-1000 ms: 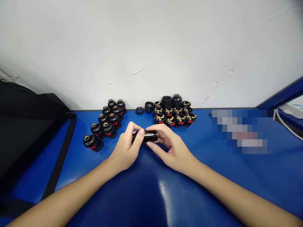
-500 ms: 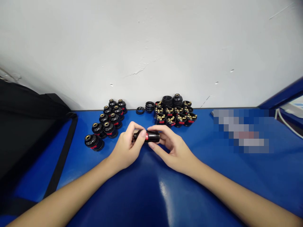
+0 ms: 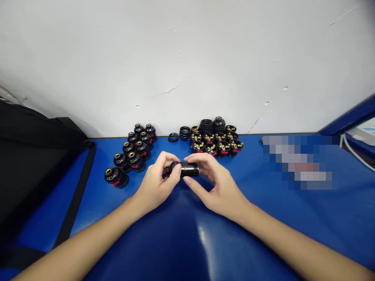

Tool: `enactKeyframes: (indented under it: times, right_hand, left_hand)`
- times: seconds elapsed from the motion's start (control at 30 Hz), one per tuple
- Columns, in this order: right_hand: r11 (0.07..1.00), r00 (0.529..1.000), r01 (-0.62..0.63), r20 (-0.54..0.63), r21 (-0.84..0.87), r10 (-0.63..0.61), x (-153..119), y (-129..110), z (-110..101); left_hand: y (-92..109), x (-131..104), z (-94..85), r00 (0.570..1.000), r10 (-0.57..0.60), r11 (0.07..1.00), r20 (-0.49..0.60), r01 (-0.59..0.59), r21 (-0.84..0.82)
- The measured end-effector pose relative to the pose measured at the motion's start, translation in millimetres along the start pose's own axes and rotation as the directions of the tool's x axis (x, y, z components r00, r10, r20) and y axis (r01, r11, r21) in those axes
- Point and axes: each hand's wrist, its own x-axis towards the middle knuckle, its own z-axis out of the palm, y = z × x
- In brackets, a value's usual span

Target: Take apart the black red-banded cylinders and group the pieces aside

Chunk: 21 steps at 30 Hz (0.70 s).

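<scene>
A black cylindrical part [image 3: 190, 169] lies sideways between my two hands above the blue table. My left hand [image 3: 159, 177] grips its narrow left end, thumb in front. The fingers and thumb of my right hand [image 3: 215, 183] close round its wider right end. To the left stand several black domed parts [image 3: 136, 160] with brass-coloured tops and red marks. Behind my right hand are several open black cups [image 3: 224, 147] with brass-coloured clips inside. A black ring [image 3: 173, 137] and a ribbed black ring piece [image 3: 184, 132] lie between the two groups.
A white wall [image 3: 175, 66] rises behind the blue table [image 3: 187, 242]. At the left is a black bag [image 3: 32, 144] with a strap [image 3: 74, 199] across the table. A blurred-out flat item [image 3: 295, 162] lies at the right, near a blue frame [image 3: 348, 115].
The held part has turned about its long axis, so the red mark seen before no longer shows. Both hands have stayed nearly in place.
</scene>
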Motion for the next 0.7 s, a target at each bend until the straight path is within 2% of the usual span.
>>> enactKeyframes:
  times: [0.1,0.17,0.23,0.33,0.4,0.47,0.57,0.7]
  right_hand:
    - [0.971,0.974,-0.225,0.026,0.085,0.224,0.5,0.4,-0.1]
    - [0.949,0.958,-0.286,0.067,0.134,0.279,0.4,3.6,-0.2]
    - [0.961,0.972,-0.234,0.074,0.147,0.225,0.1,7.0,-0.2]
    - [0.997,0.998,-0.030,0.060,0.067,0.027,-0.5,9.0,-0.3]
    - [0.997,0.995,0.082,0.062,-0.015,-0.081,-0.7,8.5,-0.3]
    - [0.994,0.993,0.104,0.059,-0.021,-0.103,-0.5,8.0,-0.1]
    - [0.999,0.999,0.033,0.036,0.042,-0.035,0.4,8.4,-0.3]
    - [0.993,0.999,0.013,0.043,-0.113,-0.008,2.4,7.5,-2.2]
  left_hand:
    - [1.6,-1.8,-0.4,0.994,0.110,0.993,0.011,-0.111,0.047]
    - [1.4,-1.8,-0.6,0.993,0.117,0.991,0.019,-0.118,0.061]
    - [-0.5,-0.8,-0.4,0.999,0.043,0.999,0.006,-0.043,0.026]
    - [-4.8,1.7,0.0,0.992,-0.127,0.983,-0.003,0.125,-0.136]
    - [-6.7,2.8,0.1,0.982,-0.187,0.957,0.016,0.186,-0.223]
    - [-6.8,2.7,-0.2,0.987,-0.157,0.963,0.021,0.158,-0.219]
    - [-5.3,1.2,-0.9,0.999,-0.037,0.991,0.012,0.038,-0.126]
    - [-4.7,0.4,-0.8,1.000,-0.005,0.993,-0.005,0.005,-0.115]
